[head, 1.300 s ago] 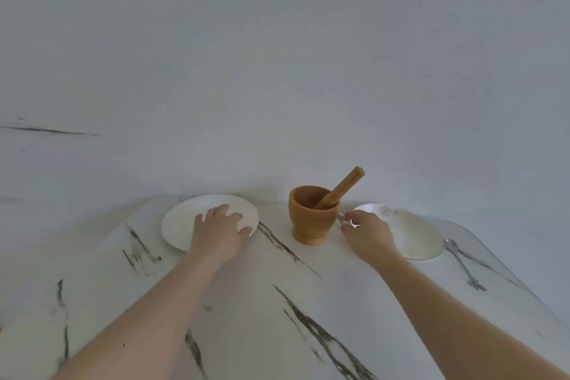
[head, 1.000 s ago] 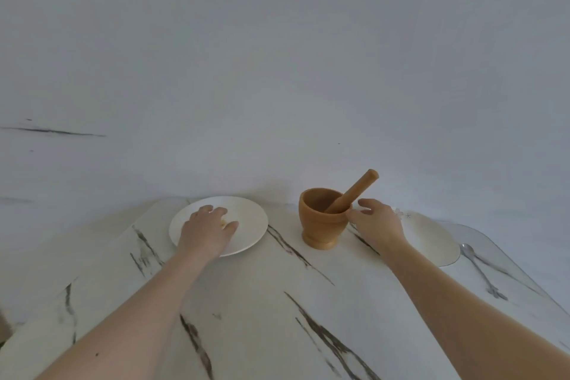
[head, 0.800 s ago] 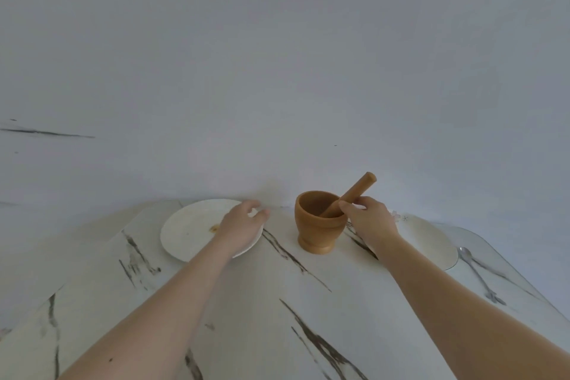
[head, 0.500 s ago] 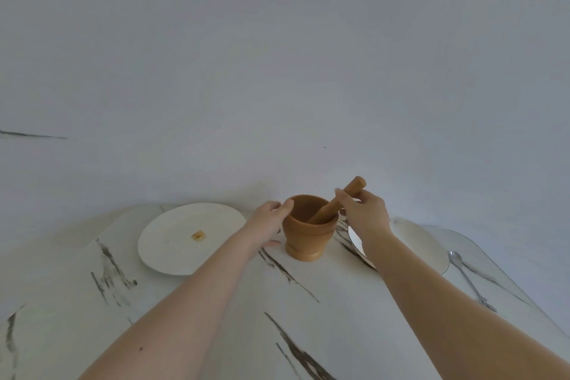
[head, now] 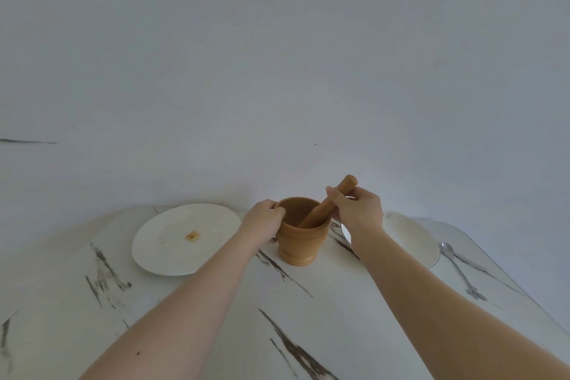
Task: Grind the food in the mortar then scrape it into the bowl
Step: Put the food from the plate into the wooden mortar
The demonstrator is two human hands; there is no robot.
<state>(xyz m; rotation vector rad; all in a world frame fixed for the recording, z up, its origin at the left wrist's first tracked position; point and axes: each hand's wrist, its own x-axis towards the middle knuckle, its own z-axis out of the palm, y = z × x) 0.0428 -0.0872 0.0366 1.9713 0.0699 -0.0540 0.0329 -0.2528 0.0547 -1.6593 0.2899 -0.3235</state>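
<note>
Wooden and honey-brown, the mortar (head: 300,234) stands upright near the far edge of your white, dark-veined marble table (head: 216,302), between two pale dishes. Your left hand (head: 262,222) is wrapped around the mortar's left side, thumb at the rim and fingers curled onto the wall, so it is gripping the vessel. Your right hand (head: 357,210) has its fingers closed around the shaft of the pestle (head: 327,205), which leans to the right; its lower end sits inside the mortar and its rounded top pokes out above your knuckles. What lies at the bottom of the mortar cannot be seen from this angle. To the left, just beside the mortar but not touching it, a white plate (head: 172,253) carries one small tan piece of food (head: 192,236) near its middle. To the right, partly hidden behind your right wrist, sits the white bowl (head: 410,241); its depth is hard to judge. Farther right a metal spoon (head: 456,265) lies on the table, bowl end away from you, apart from the dish. Behind everything rises a plain pale wall (head: 277,71).
</note>
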